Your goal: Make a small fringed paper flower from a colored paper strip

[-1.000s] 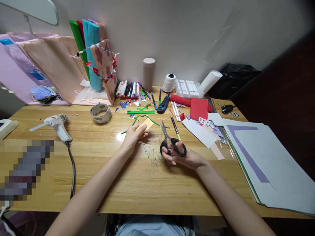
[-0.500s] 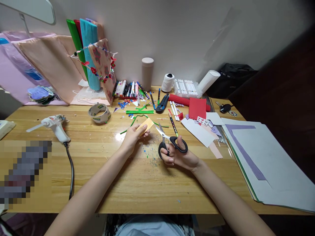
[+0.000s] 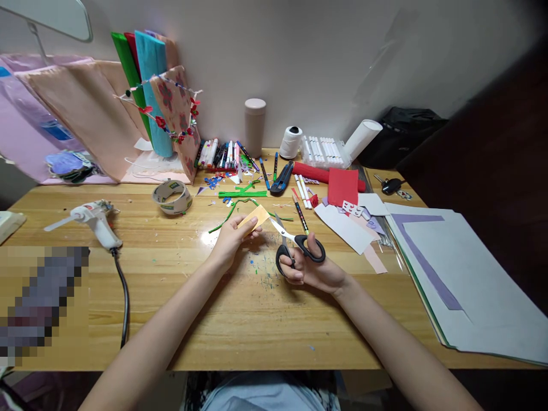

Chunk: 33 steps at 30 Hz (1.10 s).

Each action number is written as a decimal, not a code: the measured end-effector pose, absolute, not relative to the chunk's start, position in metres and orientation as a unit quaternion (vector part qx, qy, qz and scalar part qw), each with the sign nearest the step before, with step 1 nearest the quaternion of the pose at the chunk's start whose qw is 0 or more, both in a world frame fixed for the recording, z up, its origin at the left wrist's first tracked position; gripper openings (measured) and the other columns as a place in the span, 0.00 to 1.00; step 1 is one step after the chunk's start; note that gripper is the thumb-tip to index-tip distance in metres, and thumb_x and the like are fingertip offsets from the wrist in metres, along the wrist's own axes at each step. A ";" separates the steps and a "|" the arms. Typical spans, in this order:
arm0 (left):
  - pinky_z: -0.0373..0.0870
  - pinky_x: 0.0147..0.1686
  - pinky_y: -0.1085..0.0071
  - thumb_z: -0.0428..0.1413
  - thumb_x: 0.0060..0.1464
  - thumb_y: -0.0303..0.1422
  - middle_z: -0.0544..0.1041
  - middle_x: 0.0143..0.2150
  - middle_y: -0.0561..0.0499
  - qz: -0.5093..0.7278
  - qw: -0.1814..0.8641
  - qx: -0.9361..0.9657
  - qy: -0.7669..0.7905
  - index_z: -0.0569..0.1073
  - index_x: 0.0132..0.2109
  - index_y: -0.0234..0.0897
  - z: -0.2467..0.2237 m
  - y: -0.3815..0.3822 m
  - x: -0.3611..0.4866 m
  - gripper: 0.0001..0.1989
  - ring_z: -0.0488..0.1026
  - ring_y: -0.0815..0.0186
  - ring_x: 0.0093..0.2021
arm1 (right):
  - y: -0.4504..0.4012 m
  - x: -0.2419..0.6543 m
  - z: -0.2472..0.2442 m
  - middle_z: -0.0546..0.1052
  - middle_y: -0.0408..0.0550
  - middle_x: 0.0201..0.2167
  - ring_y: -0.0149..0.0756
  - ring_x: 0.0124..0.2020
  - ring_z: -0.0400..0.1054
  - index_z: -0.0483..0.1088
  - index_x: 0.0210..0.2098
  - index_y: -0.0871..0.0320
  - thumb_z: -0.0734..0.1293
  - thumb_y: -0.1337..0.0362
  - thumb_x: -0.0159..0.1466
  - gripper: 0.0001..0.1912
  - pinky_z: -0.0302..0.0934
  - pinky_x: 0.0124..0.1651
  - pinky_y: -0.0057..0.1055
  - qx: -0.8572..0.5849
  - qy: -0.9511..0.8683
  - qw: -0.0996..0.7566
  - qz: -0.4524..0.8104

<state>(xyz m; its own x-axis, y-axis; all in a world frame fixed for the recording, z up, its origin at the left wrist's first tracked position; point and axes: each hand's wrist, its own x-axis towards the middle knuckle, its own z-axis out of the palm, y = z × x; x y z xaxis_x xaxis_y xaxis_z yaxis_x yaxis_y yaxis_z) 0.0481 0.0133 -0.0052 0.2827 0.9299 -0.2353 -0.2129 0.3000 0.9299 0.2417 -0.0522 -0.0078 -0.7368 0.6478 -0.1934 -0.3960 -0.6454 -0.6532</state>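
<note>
Between the thumb and fingers of my left hand (image 3: 234, 238) is a small piece of yellow-orange paper (image 3: 259, 216), held above the table. My right hand (image 3: 310, 268) has its fingers through the black handles of a pair of scissors (image 3: 301, 244). The blades are parted and point up and left, their tips close to the paper's right end; whether they touch it I cannot tell. Behind my left hand, a thin green strip (image 3: 231, 217) curves over the tabletop. A marker (image 3: 300, 214) lies just beyond the scissors.
A glue gun (image 3: 98, 222) with a black cord and a tape roll (image 3: 172, 197) lie left. Markers (image 3: 218, 154), a box cutter (image 3: 281, 179), a thread spool (image 3: 291, 142) and a bottle (image 3: 255, 128) stand or lie behind. Red paper (image 3: 343, 187) and large white sheets (image 3: 479, 268) are right.
The paper and the scissors are almost where they were; the paper's right end sits slightly nearer the blades. The whole view has shifted a little.
</note>
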 end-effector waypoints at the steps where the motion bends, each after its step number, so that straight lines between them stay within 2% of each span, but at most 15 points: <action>1: 0.64 0.31 0.78 0.61 0.46 0.40 0.74 0.29 0.51 0.419 0.682 0.419 0.428 0.72 0.36 0.32 -0.005 0.013 0.048 0.15 0.68 0.75 0.26 | -0.052 0.242 -0.008 0.60 0.39 0.19 0.24 0.19 0.49 0.62 0.31 0.60 0.50 0.32 0.55 0.36 0.47 0.24 0.23 -0.212 -0.297 0.298 0.882; 7: 0.61 0.28 0.79 0.62 0.44 0.41 0.74 0.28 0.53 0.423 0.679 0.416 0.433 0.72 0.35 0.32 -0.003 0.014 0.048 0.17 0.65 0.76 0.24 | -0.052 0.241 -0.008 0.60 0.38 0.17 0.23 0.17 0.46 0.62 0.29 0.60 0.54 0.32 0.53 0.34 0.42 0.21 0.22 -0.226 -0.281 0.316 0.878; 14: 0.59 0.25 0.79 0.62 0.43 0.41 0.73 0.26 0.54 0.431 0.681 0.413 0.423 0.72 0.35 0.33 0.001 0.014 0.048 0.16 0.63 0.76 0.23 | -0.053 0.235 -0.002 0.57 0.34 0.15 0.20 0.14 0.43 0.56 0.24 0.58 0.64 0.36 0.50 0.30 0.38 0.18 0.22 -0.243 -0.253 0.369 0.861; 20: 0.57 0.24 0.79 0.62 0.43 0.41 0.72 0.26 0.54 0.443 0.674 0.414 0.422 0.72 0.33 0.33 0.000 0.014 0.048 0.16 0.60 0.77 0.22 | -0.054 0.230 -0.004 0.52 0.32 0.12 0.20 0.14 0.36 0.58 0.23 0.59 0.61 0.34 0.51 0.31 0.36 0.18 0.22 -0.275 -0.282 0.374 0.840; 33: 0.57 0.23 0.79 0.61 0.45 0.40 0.71 0.25 0.55 0.442 0.678 0.415 0.416 0.71 0.30 0.33 -0.002 0.016 0.046 0.13 0.60 0.78 0.21 | -0.055 0.225 -0.003 0.51 0.31 0.11 0.18 0.13 0.36 0.57 0.22 0.59 0.64 0.36 0.50 0.30 0.34 0.16 0.21 -0.295 -0.283 0.403 0.819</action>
<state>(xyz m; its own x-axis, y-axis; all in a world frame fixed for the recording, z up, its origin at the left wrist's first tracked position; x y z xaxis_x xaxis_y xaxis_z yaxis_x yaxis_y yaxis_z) 0.0463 0.0165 -0.0023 0.2636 0.9445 -0.1962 -0.2540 0.2642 0.9304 0.2248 -0.0547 -0.0032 -0.5003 0.8273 -0.2554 -0.4930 -0.5147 -0.7014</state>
